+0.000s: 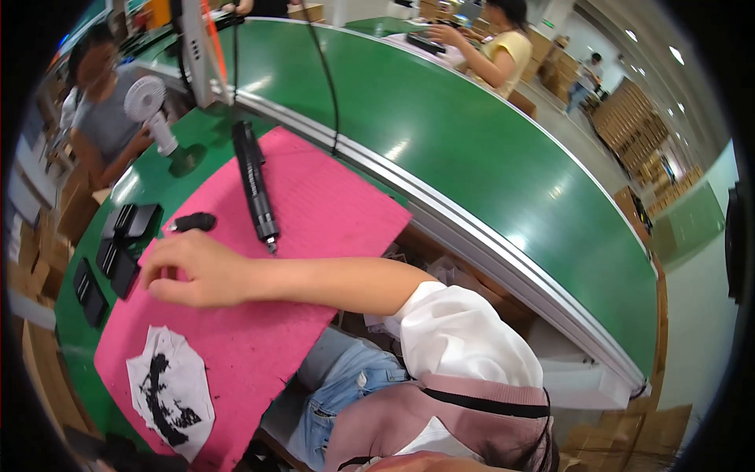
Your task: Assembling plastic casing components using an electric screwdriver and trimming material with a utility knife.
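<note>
My right hand [197, 271] reaches across the pink mat [314, 189] from the right, in a white sleeve. Its fingers curl toward the thumb in a pinch; anything between the tips is too small or hidden to name. Right beside the fingertips lie black flat plastic parts [118, 263], with another dark pair [90, 291] farther left. Beyond the hand rests a stubby black-handled tool [193, 223]. A black electric screwdriver [255, 189] lies on the mat, bit toward my forearm. Nearer me, a white sheet [197, 385] carries many tiny black pieces [161, 401]. My left hand is out of view.
A white fan [149, 106] stands on the green tabletop [169, 189] at the far left, near a seated person. Behind a metal rail runs a curved green belt [440, 134], with another person working beyond it. A black cable [326, 71] hangs down by the mat.
</note>
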Action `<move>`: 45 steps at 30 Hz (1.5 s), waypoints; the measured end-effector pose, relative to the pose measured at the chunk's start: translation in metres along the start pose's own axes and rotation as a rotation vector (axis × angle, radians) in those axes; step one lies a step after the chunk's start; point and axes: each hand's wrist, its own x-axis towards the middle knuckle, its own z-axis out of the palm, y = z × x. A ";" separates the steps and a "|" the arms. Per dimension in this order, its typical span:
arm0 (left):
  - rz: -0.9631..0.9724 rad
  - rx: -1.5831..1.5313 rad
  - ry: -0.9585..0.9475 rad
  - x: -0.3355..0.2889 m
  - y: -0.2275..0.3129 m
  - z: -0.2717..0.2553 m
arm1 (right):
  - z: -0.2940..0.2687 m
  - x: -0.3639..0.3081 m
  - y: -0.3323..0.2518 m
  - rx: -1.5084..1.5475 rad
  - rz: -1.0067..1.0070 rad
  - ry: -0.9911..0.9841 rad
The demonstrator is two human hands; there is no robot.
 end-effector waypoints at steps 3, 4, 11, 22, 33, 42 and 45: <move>-0.615 -0.235 0.331 0.012 0.056 -0.061 | 0.005 -0.002 0.008 -0.248 -0.027 -0.285; -0.170 0.315 0.059 -0.022 0.071 -0.041 | -0.001 -0.005 0.000 -0.345 -0.033 -0.322; -0.607 0.205 1.018 -0.131 0.112 -0.208 | 0.022 -0.020 -0.022 -0.460 0.038 -0.332; -0.206 0.409 1.547 -0.290 0.135 -0.447 | 0.021 -0.027 0.016 -0.286 0.160 -0.565; -0.696 0.732 1.406 -0.282 0.104 -0.535 | 0.021 -0.025 0.005 -0.403 0.119 -0.574; -0.195 0.961 0.982 -0.163 0.071 -0.465 | 0.061 0.025 0.007 -0.455 0.016 -0.508; -0.150 0.729 0.815 -0.070 0.054 -0.330 | 0.064 0.057 0.037 -0.668 -0.081 -0.438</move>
